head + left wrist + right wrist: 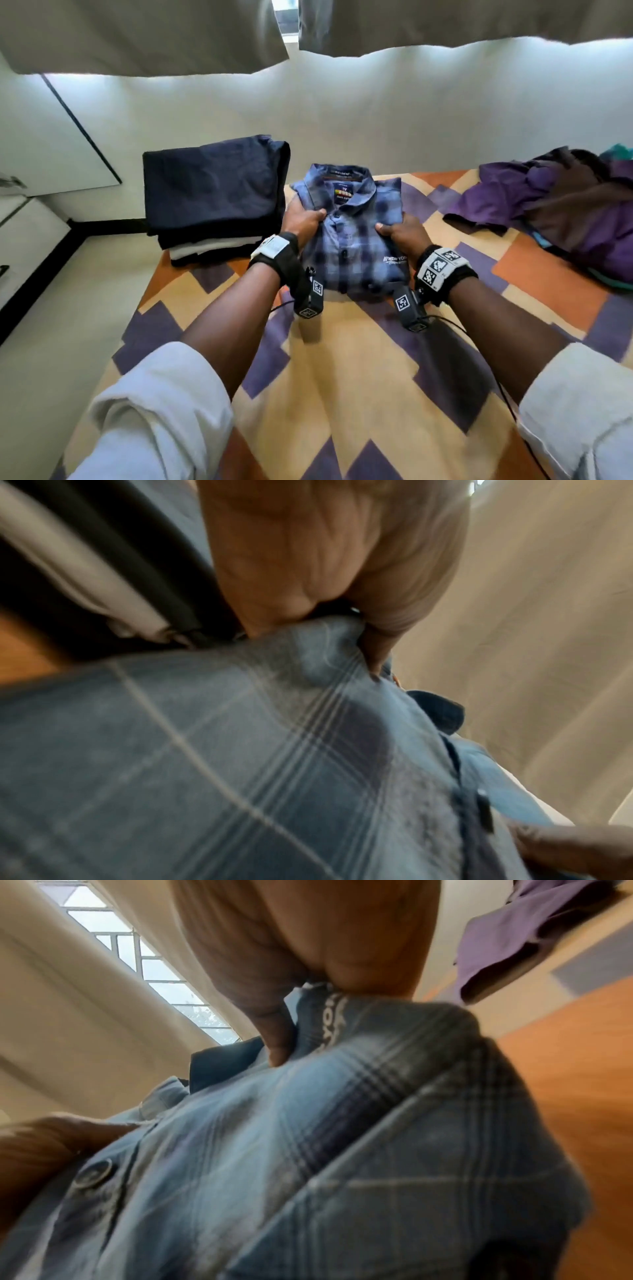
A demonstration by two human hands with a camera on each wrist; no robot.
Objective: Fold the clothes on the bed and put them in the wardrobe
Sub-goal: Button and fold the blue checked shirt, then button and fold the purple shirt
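1. A folded blue plaid shirt [349, 233] lies collar-up near the far edge of the bed [342, 377], which wears a bedspread of orange, cream and purple blocks.
2. The left hand [303, 222] grips the shirt's left side, thumb on top, fingers tucked under the fabric.
3. The right hand [402, 233] grips the right side the same way.
4. White lettering on the chest pocket reads "NEW YORK"; smaller print beneath it is illegible. The neck label inside the collar shows coloured marks too small to read.
5. A stack of folded dark clothes [215, 195] sits at the bed's far-left corner, just beside the shirt.
6. A heap of unfolded purple and brown clothes [555, 205] lies along the far-right edge.
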